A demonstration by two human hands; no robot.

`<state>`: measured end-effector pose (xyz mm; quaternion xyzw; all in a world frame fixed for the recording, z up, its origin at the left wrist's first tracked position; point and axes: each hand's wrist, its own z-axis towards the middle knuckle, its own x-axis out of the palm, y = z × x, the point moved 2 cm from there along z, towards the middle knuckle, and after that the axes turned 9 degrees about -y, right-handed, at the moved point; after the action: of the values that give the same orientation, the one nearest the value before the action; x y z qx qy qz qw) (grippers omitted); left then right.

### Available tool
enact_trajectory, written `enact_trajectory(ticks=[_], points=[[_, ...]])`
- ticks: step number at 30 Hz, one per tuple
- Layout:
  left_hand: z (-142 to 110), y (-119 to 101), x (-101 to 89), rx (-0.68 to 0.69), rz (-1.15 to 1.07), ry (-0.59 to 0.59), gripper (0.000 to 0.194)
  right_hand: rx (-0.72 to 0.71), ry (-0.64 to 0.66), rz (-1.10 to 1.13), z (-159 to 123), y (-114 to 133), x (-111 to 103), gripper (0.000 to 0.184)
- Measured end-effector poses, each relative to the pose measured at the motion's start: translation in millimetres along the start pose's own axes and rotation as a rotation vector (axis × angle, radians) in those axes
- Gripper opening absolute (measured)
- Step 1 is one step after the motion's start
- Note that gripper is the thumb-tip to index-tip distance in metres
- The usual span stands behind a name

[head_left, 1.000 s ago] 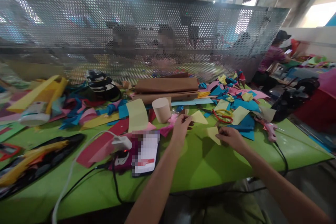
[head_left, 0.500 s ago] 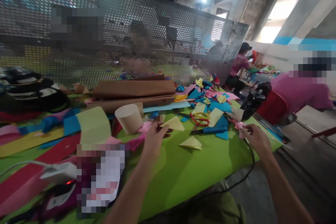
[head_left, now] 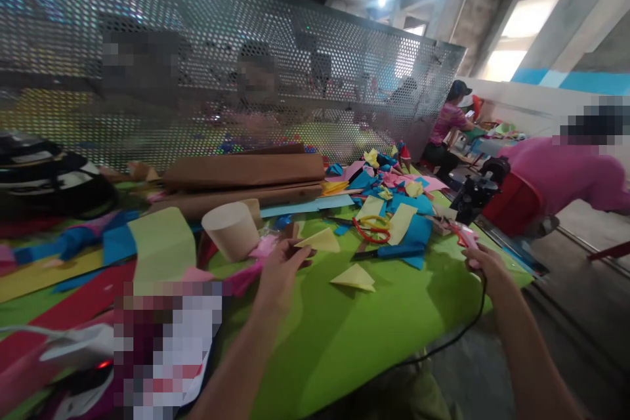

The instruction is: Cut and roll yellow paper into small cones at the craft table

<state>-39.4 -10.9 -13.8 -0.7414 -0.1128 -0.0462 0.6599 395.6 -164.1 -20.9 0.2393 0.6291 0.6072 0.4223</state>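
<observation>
Between the fingers and thumb of my left hand (head_left: 284, 269) is a folded pale yellow paper piece (head_left: 322, 241), its point to the right. A second folded yellow paper (head_left: 353, 277) lies on the green tabletop (head_left: 319, 348) just below it. At the right edge of the table, my right hand (head_left: 488, 264) is closed around a pink glue gun (head_left: 470, 239), with a black cord (head_left: 460, 338) hanging from it. Red-and-yellow-handled scissors (head_left: 373, 230) and a blue-handled knife (head_left: 394, 250) lie between the hands.
A cream paper roll (head_left: 230, 231) stands left of centre, before brown paper (head_left: 241, 172). Coloured scraps (head_left: 388, 180) are heaped at the back. A blurred-out phone-like item (head_left: 177, 348) lies front left. A perforated metal screen (head_left: 305, 72) closes the far side. People sit at right.
My right hand has moved slightly right and down with the glue gun, lifting it away from the table's clutter. The left hand keeps its folded paper; the view has shifted a little.
</observation>
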Motion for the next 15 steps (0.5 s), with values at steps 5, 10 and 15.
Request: enact_trajectory(ticks=[5,10,15], points=[[-1.1,1.2,1.7,0.002,0.0,0.006,0.044,-0.011,0.047,0.335,-21.9,21.5,10.1,0.033],[-1.8,2.4,2.2,0.02,0.002,-0.002,0.039,-0.046,0.153,0.629,-49.3,53.8,25.4,0.033],[-9.0,0.2,4.7,0.019,-0.027,-0.023,0.031,0.117,0.411,0.574,-81.4,63.1,47.9,0.024]])
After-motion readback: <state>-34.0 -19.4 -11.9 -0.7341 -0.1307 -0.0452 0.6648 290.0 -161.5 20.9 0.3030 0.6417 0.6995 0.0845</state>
